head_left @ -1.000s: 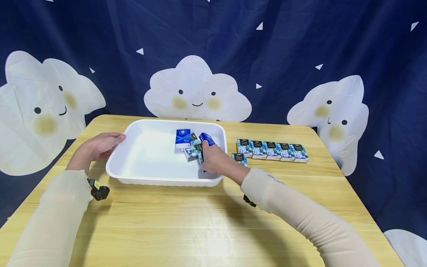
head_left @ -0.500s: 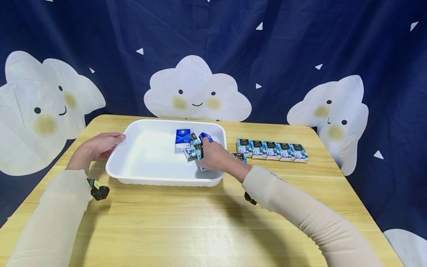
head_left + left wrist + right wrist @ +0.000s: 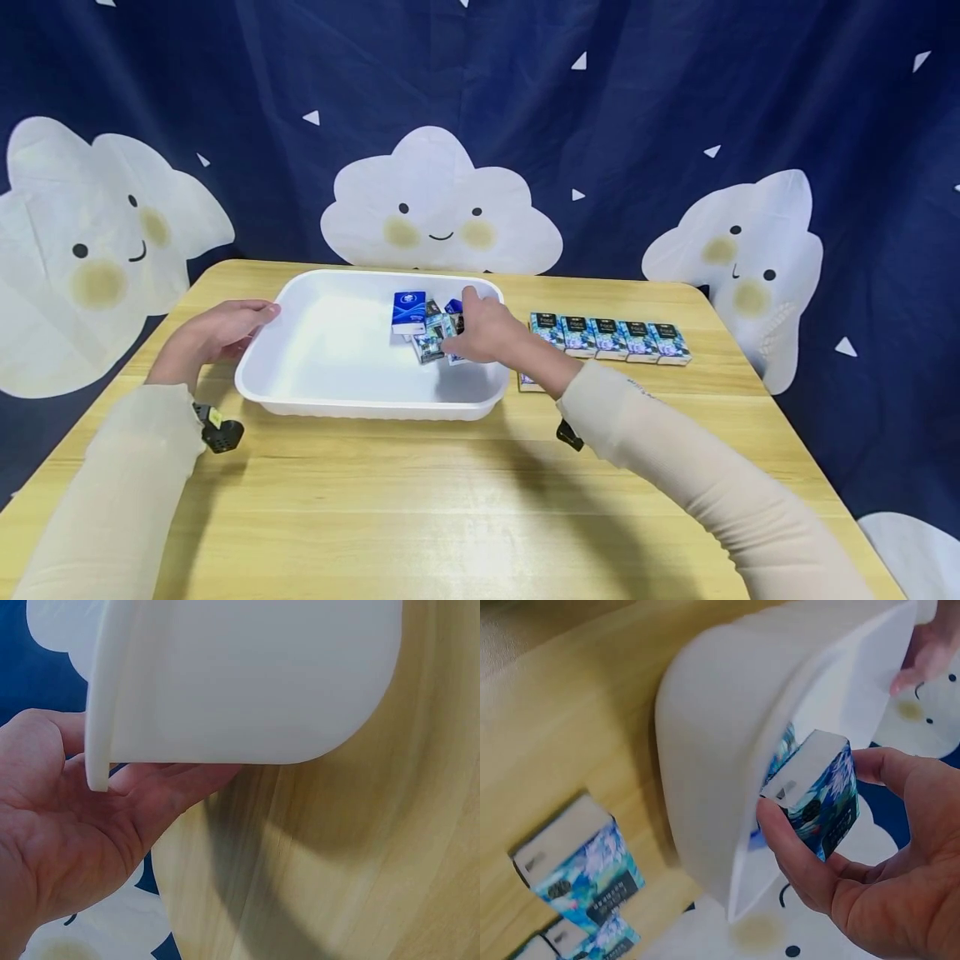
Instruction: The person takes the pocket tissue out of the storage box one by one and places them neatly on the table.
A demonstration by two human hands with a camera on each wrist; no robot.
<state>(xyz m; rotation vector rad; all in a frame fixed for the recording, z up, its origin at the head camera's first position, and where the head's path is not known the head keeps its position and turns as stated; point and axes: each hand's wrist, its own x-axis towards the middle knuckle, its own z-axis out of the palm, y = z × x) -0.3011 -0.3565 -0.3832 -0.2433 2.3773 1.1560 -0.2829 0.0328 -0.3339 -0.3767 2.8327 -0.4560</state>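
A white plastic tub (image 3: 337, 407) stands on the table. At its left end my left hand (image 3: 225, 327) grips the rim, thumb at the edge and fingers under the tub, as the left wrist view shows. My right hand (image 3: 486, 329) is over the tub's right side. It pinches a flower-printed pocket tissue pack (image 3: 832, 799) between thumb and fingers, in the right wrist view. Beneath and beside that hand, a blue tissue pack (image 3: 408, 308) and flowered packs (image 3: 429, 343) lie loosely piled in the tub. Another blue pack (image 3: 453, 306) is mostly hidden by the fingers.
Right of the tub, several flowered tissue packs (image 3: 607, 337) lie in a row on the wooden table (image 3: 375, 500). One more pack (image 3: 528, 383) sits nearer the tub, partly behind my right wrist. A dark blue cloud-print curtain (image 3: 615, 108) hangs behind the table.
My right hand has shifted up and slightly back inside the tub, with a flowered tissue pack in its fingers. The left hand has stayed at the rim.
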